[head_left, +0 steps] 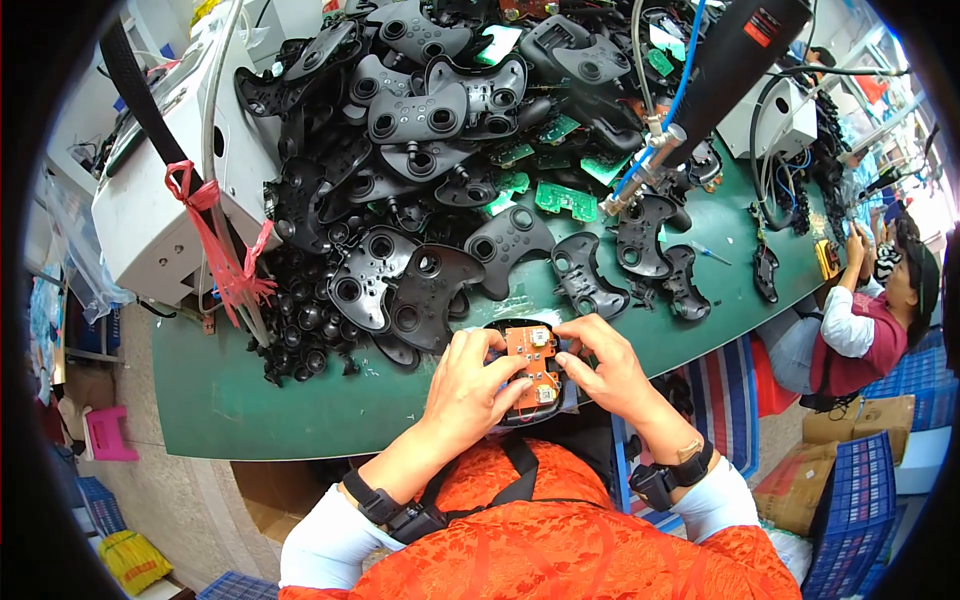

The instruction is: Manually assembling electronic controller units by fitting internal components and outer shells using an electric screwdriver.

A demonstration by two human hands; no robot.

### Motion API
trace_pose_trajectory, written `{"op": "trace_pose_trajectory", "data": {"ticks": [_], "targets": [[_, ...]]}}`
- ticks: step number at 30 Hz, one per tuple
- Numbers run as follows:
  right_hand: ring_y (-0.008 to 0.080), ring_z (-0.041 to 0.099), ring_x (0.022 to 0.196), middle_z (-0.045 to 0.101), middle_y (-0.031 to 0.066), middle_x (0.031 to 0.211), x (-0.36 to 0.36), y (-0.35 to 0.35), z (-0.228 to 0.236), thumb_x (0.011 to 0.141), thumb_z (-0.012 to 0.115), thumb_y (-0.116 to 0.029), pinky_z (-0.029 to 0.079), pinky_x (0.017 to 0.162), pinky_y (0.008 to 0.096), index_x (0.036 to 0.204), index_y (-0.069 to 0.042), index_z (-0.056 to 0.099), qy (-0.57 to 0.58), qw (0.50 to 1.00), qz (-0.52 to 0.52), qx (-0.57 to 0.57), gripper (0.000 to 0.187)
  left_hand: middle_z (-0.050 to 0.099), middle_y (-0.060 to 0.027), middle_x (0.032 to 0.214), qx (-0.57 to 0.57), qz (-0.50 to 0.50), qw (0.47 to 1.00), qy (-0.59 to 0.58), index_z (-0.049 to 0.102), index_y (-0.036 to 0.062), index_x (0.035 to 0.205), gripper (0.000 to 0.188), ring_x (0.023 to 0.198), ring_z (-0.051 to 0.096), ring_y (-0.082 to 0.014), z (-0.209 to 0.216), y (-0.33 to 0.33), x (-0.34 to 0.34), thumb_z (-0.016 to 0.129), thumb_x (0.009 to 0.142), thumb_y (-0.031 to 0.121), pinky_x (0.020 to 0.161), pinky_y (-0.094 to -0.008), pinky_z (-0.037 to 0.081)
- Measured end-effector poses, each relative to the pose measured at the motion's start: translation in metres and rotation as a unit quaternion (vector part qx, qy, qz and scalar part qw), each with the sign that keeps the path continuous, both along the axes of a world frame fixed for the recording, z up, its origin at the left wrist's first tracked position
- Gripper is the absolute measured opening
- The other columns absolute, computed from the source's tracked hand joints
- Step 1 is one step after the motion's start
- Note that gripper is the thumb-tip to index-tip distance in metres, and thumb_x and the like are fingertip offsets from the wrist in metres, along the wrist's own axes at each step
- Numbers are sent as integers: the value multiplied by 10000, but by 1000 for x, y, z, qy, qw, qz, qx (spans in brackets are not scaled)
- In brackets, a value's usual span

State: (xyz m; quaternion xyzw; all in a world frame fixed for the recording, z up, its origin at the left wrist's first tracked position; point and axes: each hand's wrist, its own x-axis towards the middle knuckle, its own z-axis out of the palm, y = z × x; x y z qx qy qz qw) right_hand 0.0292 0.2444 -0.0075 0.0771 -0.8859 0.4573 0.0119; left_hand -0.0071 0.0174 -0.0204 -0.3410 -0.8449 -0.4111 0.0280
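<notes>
At the table's near edge my hands hold a black game controller shell (497, 326) with an orange circuit board (531, 366) lying in it. Whitish square parts sit at the two ends of the board. My left hand (470, 382) grips one side, its thumb and fingertips on the board. My right hand (608, 368) is curled at the other side, thumb and forefinger pinched at the board's edge. The underside of the shell is hidden. Just beyond lie more black shells, among them a grey-black front shell (510, 249) and a curved frame (588, 277).
Controller shells (418, 113) are heaped at the back, with green circuit boards (567, 201) among them. Small black thumbstick caps (308, 318) pile up at the left, beside a white machine box (180, 190). A black tool (735, 70) hangs overhead. Another person (870, 320) sits at the right.
</notes>
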Motion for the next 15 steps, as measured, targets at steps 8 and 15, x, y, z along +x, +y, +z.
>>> {"op": "trace_pose_trajectory", "data": {"ticks": [8,15], "targets": [[198,647,860,644,107,1019,-37,-2,17,884,676,-98,529,716,312,1115,5,663,-11,1000,0,-25,253,569,-106,1021,58,7,998,-30,720,78,938,197,929,548,-285,-6,2,0,785,753,79,791,-391,486],[148,612,801,635,72,964,-45,4,11,890,683,-107,501,679,290,1106,-11,678,-63,998,3,20,236,592,-103,1014,58,-26,997,-33,698,71,902,158,925,554,-300,-8,0,-5,767,761,92,797,-397,474]]}}
